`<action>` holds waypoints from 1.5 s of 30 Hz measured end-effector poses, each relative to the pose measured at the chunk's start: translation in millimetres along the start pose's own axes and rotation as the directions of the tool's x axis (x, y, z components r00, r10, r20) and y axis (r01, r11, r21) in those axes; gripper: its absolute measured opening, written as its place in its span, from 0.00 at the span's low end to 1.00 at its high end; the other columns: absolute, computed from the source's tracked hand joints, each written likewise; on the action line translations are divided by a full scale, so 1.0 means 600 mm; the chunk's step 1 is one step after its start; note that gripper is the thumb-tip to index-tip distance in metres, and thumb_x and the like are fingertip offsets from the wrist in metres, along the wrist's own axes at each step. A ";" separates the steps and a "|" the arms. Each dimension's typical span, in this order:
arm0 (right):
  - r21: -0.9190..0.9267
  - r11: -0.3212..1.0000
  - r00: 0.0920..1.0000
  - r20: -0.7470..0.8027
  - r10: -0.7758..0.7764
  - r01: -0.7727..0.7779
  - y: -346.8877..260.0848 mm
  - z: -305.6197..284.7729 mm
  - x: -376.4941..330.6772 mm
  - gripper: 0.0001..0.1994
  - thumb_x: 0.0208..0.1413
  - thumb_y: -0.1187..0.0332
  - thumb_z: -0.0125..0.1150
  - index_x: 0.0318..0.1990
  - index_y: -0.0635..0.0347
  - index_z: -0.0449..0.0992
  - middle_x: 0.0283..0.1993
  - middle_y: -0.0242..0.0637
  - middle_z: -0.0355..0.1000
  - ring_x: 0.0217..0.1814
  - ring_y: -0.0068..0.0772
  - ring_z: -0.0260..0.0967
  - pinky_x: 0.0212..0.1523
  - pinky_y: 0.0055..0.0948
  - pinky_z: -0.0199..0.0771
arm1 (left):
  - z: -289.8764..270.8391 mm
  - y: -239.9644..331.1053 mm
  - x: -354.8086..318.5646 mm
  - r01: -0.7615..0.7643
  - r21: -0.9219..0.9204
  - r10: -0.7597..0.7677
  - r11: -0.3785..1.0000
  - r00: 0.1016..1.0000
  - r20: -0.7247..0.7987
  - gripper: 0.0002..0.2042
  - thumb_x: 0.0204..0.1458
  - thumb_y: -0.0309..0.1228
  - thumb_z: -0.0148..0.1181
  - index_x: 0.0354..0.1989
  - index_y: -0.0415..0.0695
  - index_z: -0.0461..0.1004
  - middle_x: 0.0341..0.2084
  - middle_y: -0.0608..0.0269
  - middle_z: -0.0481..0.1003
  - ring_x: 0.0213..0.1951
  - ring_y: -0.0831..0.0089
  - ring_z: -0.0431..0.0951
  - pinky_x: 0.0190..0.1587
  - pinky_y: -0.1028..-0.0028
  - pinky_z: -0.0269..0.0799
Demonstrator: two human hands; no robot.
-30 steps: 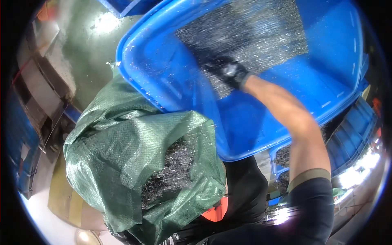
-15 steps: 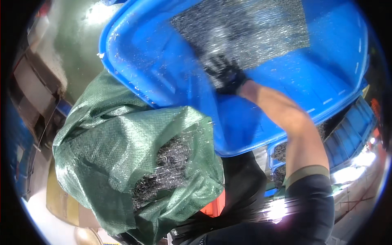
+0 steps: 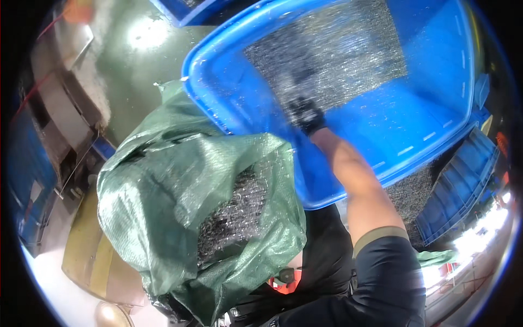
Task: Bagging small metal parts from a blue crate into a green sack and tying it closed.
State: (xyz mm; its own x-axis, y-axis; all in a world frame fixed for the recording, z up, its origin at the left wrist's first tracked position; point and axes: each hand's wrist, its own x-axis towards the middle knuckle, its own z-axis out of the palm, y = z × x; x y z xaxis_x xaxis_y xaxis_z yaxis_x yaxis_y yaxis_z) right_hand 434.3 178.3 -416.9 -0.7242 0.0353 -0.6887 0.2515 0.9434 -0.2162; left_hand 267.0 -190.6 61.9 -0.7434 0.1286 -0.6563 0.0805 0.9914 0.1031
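My right hand (image 3: 306,114), in a black glove, reaches into a big blue plastic bin (image 3: 376,131) at the near edge of a heap of small shiny grey metal pieces (image 3: 348,60). Its fingers are smeared by motion, so their grip is unclear. To the left, a green woven sack (image 3: 158,201) gapes at the top and touches the bin's near left rim. More of the small metal pieces (image 3: 231,218) lie inside the sack. I cannot make out my left hand; a dark patch under the sack's lower edge is too unclear to name.
Another blue bin (image 3: 188,12) stands at the far left, on a green floor (image 3: 128,71). At right, beyond the bin's near rim, lie more grey pieces (image 3: 406,196) beside a ribbed blue container (image 3: 460,188). A yellow-brown surface (image 3: 84,245) shows left of the sack.
The view has shifted, so the sack and the bin's left corner appear further right. My right hand, its fingers spread before, sits lower in the picture, and its forearm is more upright.
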 end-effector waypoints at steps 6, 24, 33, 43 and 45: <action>0.278 0.926 0.946 -0.130 0.298 -0.254 -0.016 -0.128 -0.028 0.31 0.45 0.60 0.55 0.60 0.49 0.58 0.63 0.39 0.56 0.65 0.41 0.50 0.60 0.37 0.57 | -0.088 0.011 -0.077 0.053 -0.070 -0.057 0.996 0.996 -0.065 0.12 0.55 0.34 0.46 0.38 0.37 0.69 0.32 0.58 0.71 0.36 0.67 0.70 0.38 0.72 0.66; 0.664 0.696 0.937 -0.347 -0.040 0.275 -0.475 -0.552 -0.399 0.23 0.53 0.55 0.50 0.52 0.59 0.67 0.55 0.44 0.64 0.56 0.45 0.60 0.60 0.39 0.56 | -0.211 0.022 -0.114 -0.333 -0.789 -0.068 0.516 0.903 -0.425 0.11 0.55 0.30 0.52 0.43 0.38 0.67 0.36 0.61 0.71 0.38 0.73 0.69 0.42 0.74 0.66; 0.258 0.960 0.947 -0.322 -0.025 0.113 -0.622 -0.442 -0.424 0.44 0.45 0.38 0.45 0.66 0.53 0.44 0.70 0.44 0.35 0.71 0.56 0.27 0.59 0.72 0.20 | -0.173 -0.060 -0.096 -0.399 -0.765 0.050 0.505 0.899 -0.436 0.11 0.50 0.23 0.55 0.43 0.38 0.69 0.37 0.62 0.72 0.38 0.73 0.70 0.44 0.75 0.66; 0.100 0.994 0.903 -0.429 0.009 0.037 -0.628 -0.493 -0.508 0.26 0.52 0.62 0.49 0.60 0.53 0.59 0.64 0.45 0.51 0.65 0.47 0.50 0.61 0.40 0.54 | -0.223 -0.060 -0.116 -0.335 -0.825 0.152 0.455 0.942 -0.299 0.11 0.52 0.24 0.53 0.44 0.37 0.69 0.38 0.60 0.72 0.40 0.72 0.70 0.45 0.73 0.65; 0.176 0.982 0.863 -0.504 0.031 0.067 -0.610 -0.502 -0.504 0.23 0.51 0.62 0.49 0.56 0.53 0.63 0.61 0.45 0.56 0.63 0.46 0.53 0.60 0.40 0.56 | -0.207 -0.066 -0.111 -0.314 -0.858 0.094 0.407 0.948 -0.303 0.10 0.52 0.23 0.53 0.43 0.37 0.69 0.37 0.60 0.72 0.39 0.72 0.69 0.44 0.73 0.65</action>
State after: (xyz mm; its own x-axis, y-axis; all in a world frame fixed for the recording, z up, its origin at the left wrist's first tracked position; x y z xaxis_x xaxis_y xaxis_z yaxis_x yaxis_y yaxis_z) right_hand 367.5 -78.4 78.9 -0.9408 0.2260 -0.2528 0.3114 0.8710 -0.3800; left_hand 231.1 -241.6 194.4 -0.8985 0.2082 -0.3864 -0.3029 0.3428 0.8892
